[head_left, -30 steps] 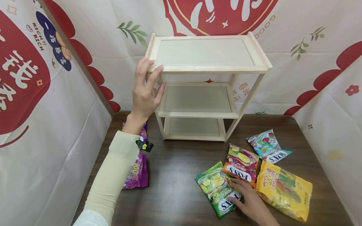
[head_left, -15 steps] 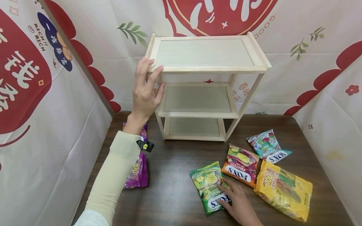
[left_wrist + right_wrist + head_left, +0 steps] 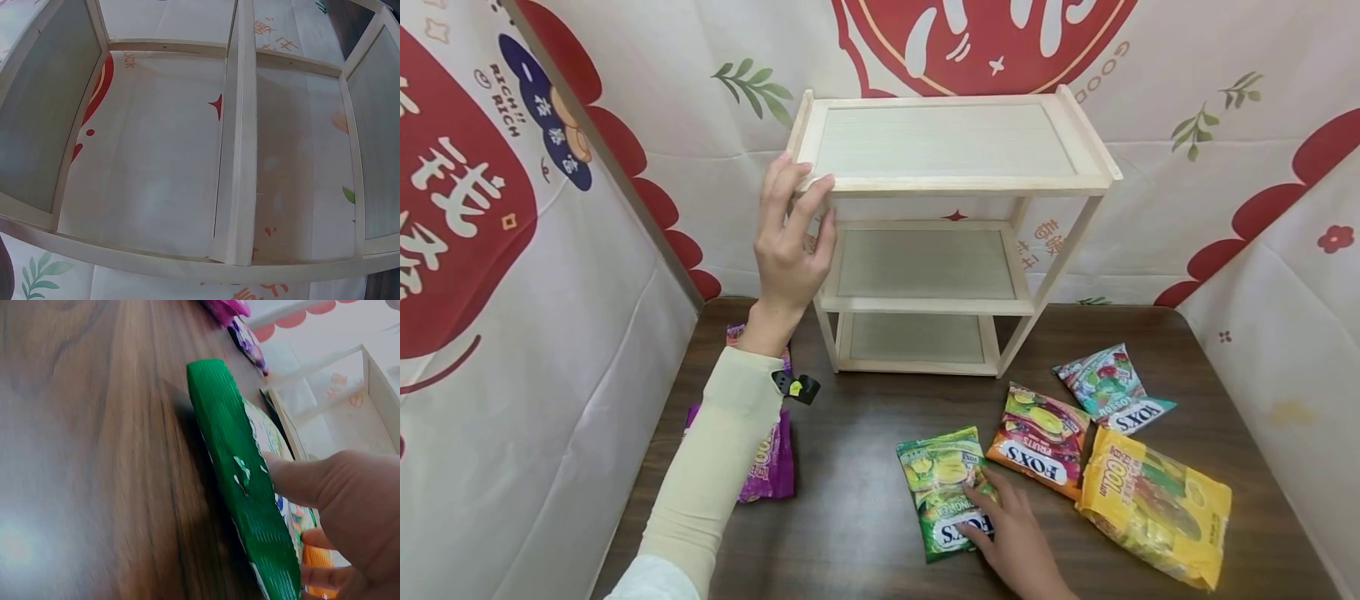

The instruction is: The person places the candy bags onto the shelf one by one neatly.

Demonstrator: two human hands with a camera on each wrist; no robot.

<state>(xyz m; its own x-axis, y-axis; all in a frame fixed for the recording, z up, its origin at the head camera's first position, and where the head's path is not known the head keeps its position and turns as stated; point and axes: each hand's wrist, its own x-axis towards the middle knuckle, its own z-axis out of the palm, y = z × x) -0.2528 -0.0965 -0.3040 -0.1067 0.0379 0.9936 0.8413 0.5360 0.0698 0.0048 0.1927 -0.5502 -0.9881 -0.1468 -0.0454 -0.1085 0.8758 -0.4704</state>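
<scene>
A pale wooden three-tier shelf (image 3: 955, 184) stands at the back of the table. My left hand (image 3: 790, 254) grips its upper left corner, fingers bent over the top side rail. The left wrist view shows the shelf's frame (image 3: 245, 137) close up, but not the hand. At the front, my right hand (image 3: 1017, 537) holds the right side of a green Fox's Spring Tea candy bag (image 3: 936, 479). In the right wrist view the thumb (image 3: 290, 478) lies on the bag's face, near its green sealed edge (image 3: 234, 456), with other fingers farther along.
Right of the green bag lie an orange-red Fox's Fruits bag (image 3: 1037, 437), a teal Fox's bag (image 3: 1108, 387) and a yellow candy bag (image 3: 1157, 504). Purple bags (image 3: 771, 467) lie at the left, partly behind my left forearm. Printed cloth surrounds the dark wooden table (image 3: 850, 467).
My right hand has moved left, and the green candy bag has slid left and turned slightly with it, away from the orange-red bag. The left hand stays at the shelf corner.
</scene>
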